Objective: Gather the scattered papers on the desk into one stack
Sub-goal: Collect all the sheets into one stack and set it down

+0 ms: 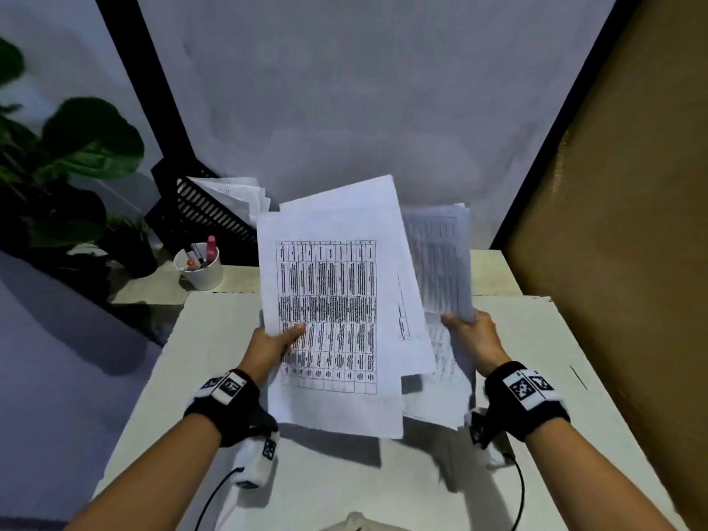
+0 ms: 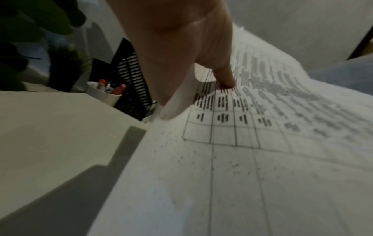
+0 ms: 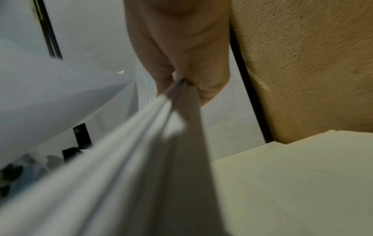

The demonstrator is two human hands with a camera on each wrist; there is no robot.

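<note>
Now the left hand [image 1: 268, 348] grips the printed table sheet [image 1: 329, 320] by its left edge, thumb [image 2: 225, 75] pressed on the print and the remaining digits hidden beneath. That sheet is lifted off the white surface [image 1: 536, 377] and overlaps a plainer sheet [image 1: 406, 285] just behind it. To the right of the table sheet, the right hand [image 1: 473, 337] pinches a thin bundle of papers [image 1: 440, 258], fingers [image 3: 210, 86] curled round its lower edge; the bundle tilts upward, blurred. Left of the table sheet stands a white cup of pens [image 1: 199, 268], and behind it a black slatted file tray [image 1: 207, 212] holding more papers [image 1: 237, 197], beside a leafy potted plant [image 1: 76, 155].
</note>
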